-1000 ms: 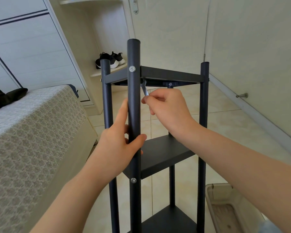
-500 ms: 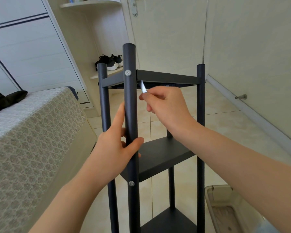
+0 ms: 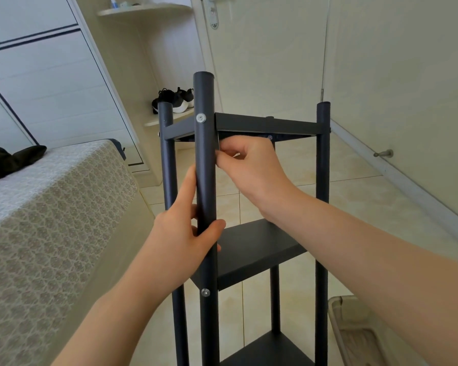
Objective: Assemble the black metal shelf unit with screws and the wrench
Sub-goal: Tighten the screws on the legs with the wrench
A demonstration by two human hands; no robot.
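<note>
- Beside the bed, black shelf unit stands upright on tile.
- Left hand wraps the front post, apparently steadying the frame.
- Right hand, tucked under the top shelf, pinches a pale sliver, presumably the wrench, to work that corner's fixing.

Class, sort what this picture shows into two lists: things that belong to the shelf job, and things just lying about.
Job: shelf unit; post, gripped by left hand; top screw; lower screw; wrench, pinched in right hand.
Lying about: shoes; bed; black cloth; tub; door stop.
</note>
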